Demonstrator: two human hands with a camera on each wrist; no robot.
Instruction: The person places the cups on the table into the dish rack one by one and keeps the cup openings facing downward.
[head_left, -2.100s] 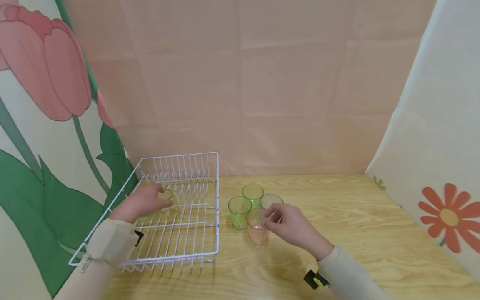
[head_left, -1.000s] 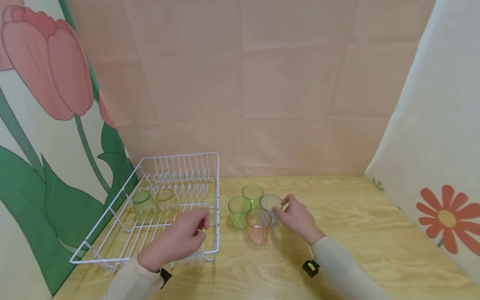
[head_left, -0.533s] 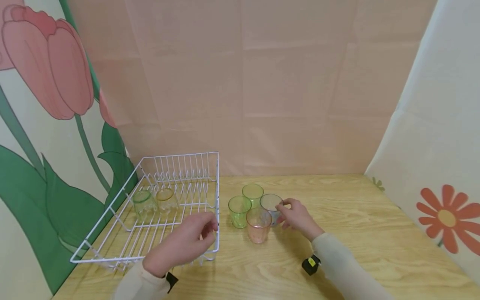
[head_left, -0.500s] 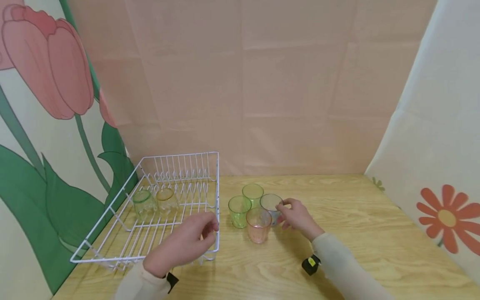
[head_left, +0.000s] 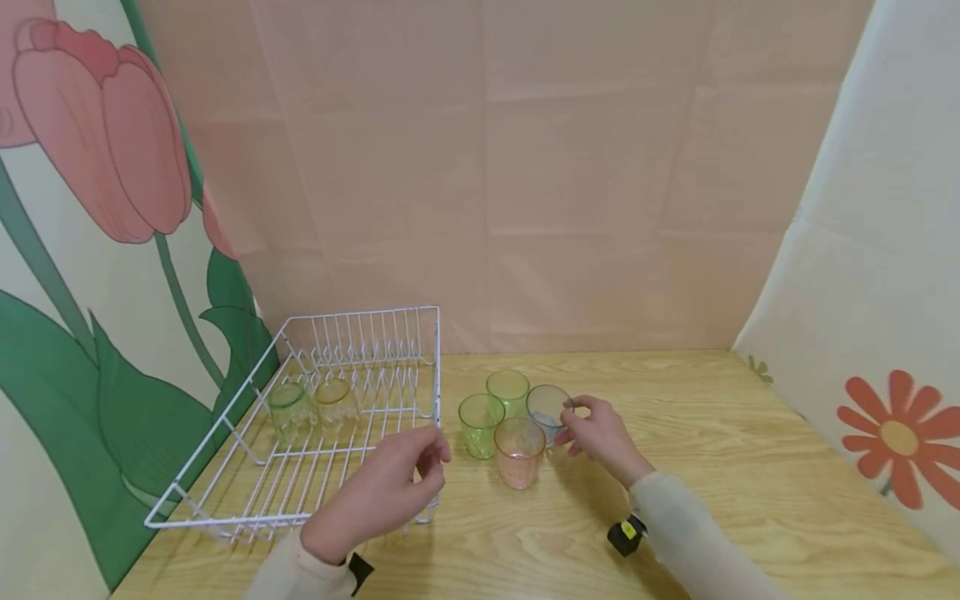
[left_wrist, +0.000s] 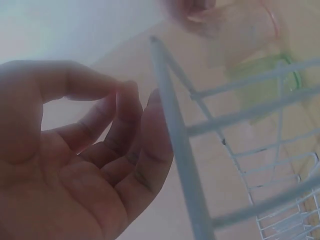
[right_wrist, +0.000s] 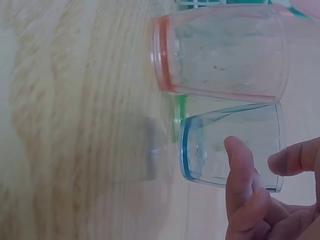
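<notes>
Wooden worktop (head_left: pixel 690 417) below us, our right hand (head_left: pixel 602 437) pinches the blue glass (head_left: pixel 546 410) by its rim, out from the back edge. Our left hand (head_left: pixel 384 492) hangs loosely curled near the white rack (head_left: pixel 438 367), toward the left edge.

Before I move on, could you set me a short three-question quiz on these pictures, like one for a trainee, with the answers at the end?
1. Count what sits inside the white rack. How many items are there?
2. True or false: the person's left grip is holding nothing.
3. What is the person's right grip touching?

Key:
1. Two: a green-tinted glass and a yellow-tinted glass.
2. True.
3. The blue-tinted glass.
</notes>
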